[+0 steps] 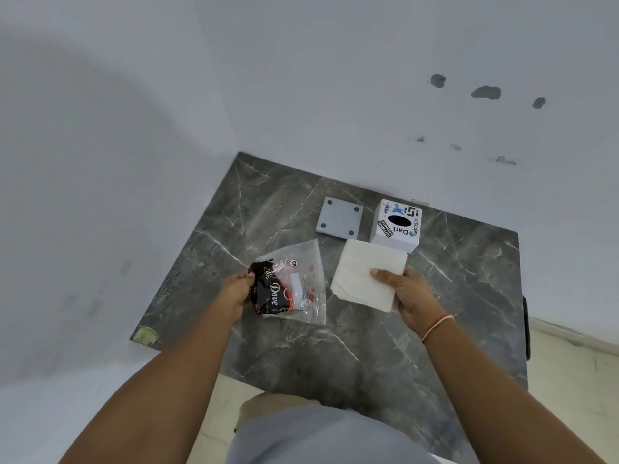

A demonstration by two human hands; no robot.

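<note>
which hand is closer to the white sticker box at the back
Right. The right hand pinches the white tissue stack just in front of the sticker box. The left hand holds the Dove packet farther off, to the box's front left.

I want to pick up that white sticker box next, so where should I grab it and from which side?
Probably span the white sticker box across its left and right walls, coming from above: it stands upright, flat-sided, and the wall behind blocks a rear approach.

A home corner: marble counter (368, 346) against chipped white walls (335, 78).
</note>
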